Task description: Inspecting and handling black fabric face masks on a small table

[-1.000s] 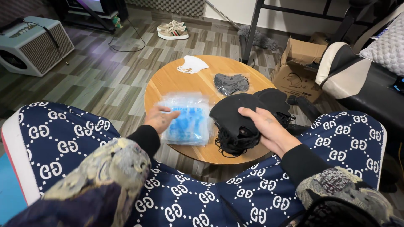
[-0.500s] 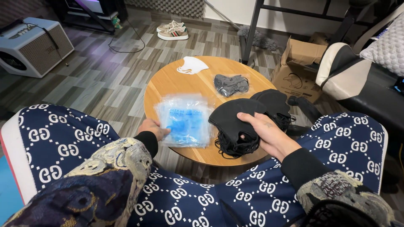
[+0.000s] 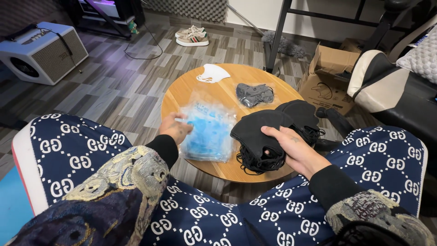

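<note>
1. Looking down on a round wooden table point(image 3: 227, 93) set between patterned knees; everything below placed against that table.
2. Near the table's front-left edge: a clear plastic pack of blue masks point(image 3: 209, 132), lying flat, long axis running roughly from the near rim toward the table's middle.
3. Left hand point(image 3: 175, 130) resting at the pack's left edge, fingers loosely curled against the plastic, touching it; whether actually pinching the film, cannot tell.
4. At the front-right edge: a pile of black masks point(image 3: 257, 132), ear loops spilling over the near rim.
5. Right hand point(image 3: 291, 150) laid over the pile's near side, fingers spread and slightly bent, thumb on top, pressing down more than gripping.
6. Pack just beside the pile, the two touching or nearly so; left hand clearly the nearer one to the pack, right hand the nearer one to the pile.
7. Farther across the table: a bagged grey mask point(image 3: 255, 94) past the middle, a white mask point(image 3: 212, 74) at the far rim, both well apart from either hand.
8. Off the table's far right: an open cardboard box point(image 3: 330, 82) on the floor.
</note>
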